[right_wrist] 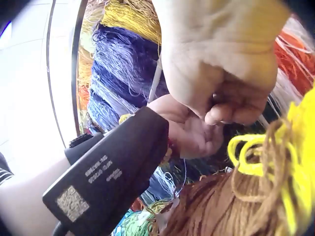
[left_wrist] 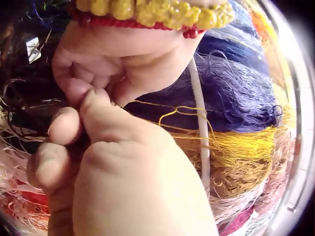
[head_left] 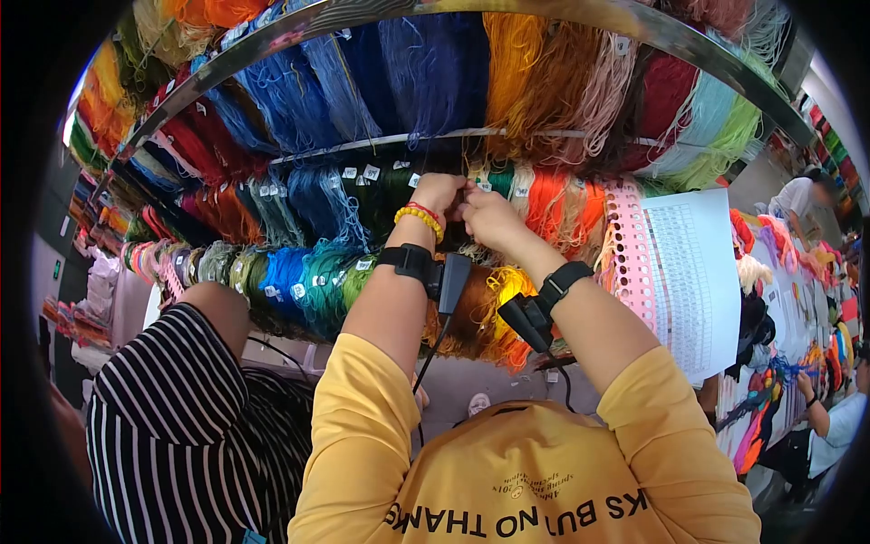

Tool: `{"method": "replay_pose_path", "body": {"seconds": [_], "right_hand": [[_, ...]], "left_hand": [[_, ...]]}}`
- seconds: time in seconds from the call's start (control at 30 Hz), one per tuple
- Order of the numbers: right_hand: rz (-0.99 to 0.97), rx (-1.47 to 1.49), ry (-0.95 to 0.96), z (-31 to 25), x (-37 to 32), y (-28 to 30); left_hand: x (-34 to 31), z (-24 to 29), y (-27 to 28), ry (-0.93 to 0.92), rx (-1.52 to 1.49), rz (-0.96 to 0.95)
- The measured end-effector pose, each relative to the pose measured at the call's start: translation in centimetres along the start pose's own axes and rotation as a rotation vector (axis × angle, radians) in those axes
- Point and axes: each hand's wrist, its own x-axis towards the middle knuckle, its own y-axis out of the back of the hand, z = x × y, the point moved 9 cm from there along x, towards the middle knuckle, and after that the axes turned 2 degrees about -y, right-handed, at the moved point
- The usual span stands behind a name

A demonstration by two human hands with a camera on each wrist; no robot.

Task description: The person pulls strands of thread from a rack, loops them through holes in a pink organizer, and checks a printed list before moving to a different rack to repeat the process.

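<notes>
Thumbs and fingers of the left hand (head_left: 437, 193) and right hand (head_left: 489, 219) meet over the middle row of thread skeins. In the left wrist view, thin yellow thread (left_wrist: 170, 117) runs to the pinched fingertips of the left hand (left_wrist: 123, 61); the thumb of the right hand (left_wrist: 133, 167) presses in at the same spot. Seen in the right wrist view, the curled fingers of the right hand (right_wrist: 221, 54) touch the left hand (right_wrist: 189, 130). The fingers hide whatever lies between them. Behind hang purple-blue skeins (left_wrist: 231, 93) and a yellow skein (left_wrist: 246, 145).
A curved metal rail (head_left: 299, 34) and a white rod (head_left: 362, 142) cross above the hands. Brown skeins (head_left: 464, 308) hang in front of them. At right are a pink punched strip (head_left: 630, 254) and a printed sheet (head_left: 693, 281). A person in stripes (head_left: 172, 417) is at left.
</notes>
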Motion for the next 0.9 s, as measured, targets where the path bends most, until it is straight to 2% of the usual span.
{"method": "replay_pose_path", "body": {"seconds": [0.07,0.1,0.2,0.3,0.4,0.5,0.63,0.73,0.83,0.9], "right_hand": [[0.009,-0.156,0.107,-1.6,-0.5,0.3],[0.005,-0.181,0.055,-1.5,-0.7,0.3],[-0.009,-0.336,0.178,-3.6,-1.7,0.5],[-0.122,-0.493,0.161,-6.3,-3.2,0.8],[-0.175,-0.416,0.134,-6.5,-3.6,1.2],[-0.244,-0.480,0.152,-7.5,-4.6,1.8],[-0.235,-0.603,0.333,-8.3,-7.0,2.2],[-0.228,-0.666,0.372,-9.0,-8.7,3.0],[-0.311,-0.804,0.207,-7.8,-10.0,3.1],[-0.350,-0.840,0.282,-8.0,-11.1,2.1]], "left_hand": [[1.5,-0.6,0.2,0.038,-0.138,-0.017],[1.2,-0.4,0.1,0.064,-0.152,-0.012],[0.6,0.2,0.2,0.081,-0.214,0.039],[0.9,0.7,0.7,0.069,-0.243,0.081],[1.1,0.9,0.5,0.086,-0.258,0.084],[1.6,1.0,0.8,0.056,-0.187,0.072],[2.2,1.0,0.9,0.054,-0.084,0.040],[2.3,0.9,0.7,0.043,-0.093,0.047],[1.6,1.0,0.8,0.064,-0.144,0.077],[1.3,0.8,0.8,0.102,-0.165,0.080]]}}
